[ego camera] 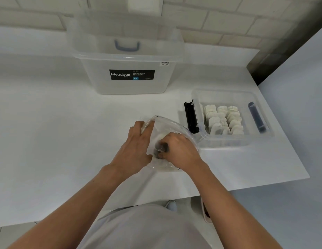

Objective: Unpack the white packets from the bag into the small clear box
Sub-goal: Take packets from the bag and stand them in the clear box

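Both your hands are at the clear bag [168, 125] on the white table [57, 132].
Your left hand [136, 146] grips the bag's open edge, fingers spread over the plastic. Your right hand [180, 150] is inside it, fingers curled round 1 packet [161, 147] that looks dark through the film. Just right of the bag stands the small clear box [226, 141], with rows of white packets [223, 119] upright inside. A large clear Megabox bin [127, 87] sits behind.

A crumpled clear plastic bag [167, 126] lies open on the white desk [66, 132], just beside the small clear plastic box [228, 141], where white paper packets [223, 119] stand in rows.
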Motion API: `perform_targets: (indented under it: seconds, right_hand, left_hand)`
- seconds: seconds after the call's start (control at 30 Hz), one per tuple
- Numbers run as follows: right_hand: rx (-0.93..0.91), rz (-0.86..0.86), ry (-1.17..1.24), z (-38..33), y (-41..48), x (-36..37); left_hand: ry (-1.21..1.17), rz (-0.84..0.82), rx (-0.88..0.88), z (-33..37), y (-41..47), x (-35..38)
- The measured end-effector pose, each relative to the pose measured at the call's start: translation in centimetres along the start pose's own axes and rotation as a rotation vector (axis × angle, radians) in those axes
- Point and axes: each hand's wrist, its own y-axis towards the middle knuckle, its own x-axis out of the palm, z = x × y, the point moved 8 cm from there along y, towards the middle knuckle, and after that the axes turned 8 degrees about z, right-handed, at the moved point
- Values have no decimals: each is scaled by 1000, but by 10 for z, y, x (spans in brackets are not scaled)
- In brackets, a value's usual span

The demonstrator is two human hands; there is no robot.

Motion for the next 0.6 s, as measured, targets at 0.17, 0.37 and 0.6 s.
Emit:
perform_targets:
  seconds: [0.17, 0.37, 0.6]
  right_hand:
    - [-16, 32, -113, -4, -2, -1]
    - [-54, 137, -89, -13, -10, -17]
    - [-59, 46, -239, -9, -2, 5]
  left_hand:
    - [3, -16, 14, -2, -1, -1]
    - [-93, -12, 21, -5, 2, -8]
    - [-78, -52, 11, -5, 3, -8]
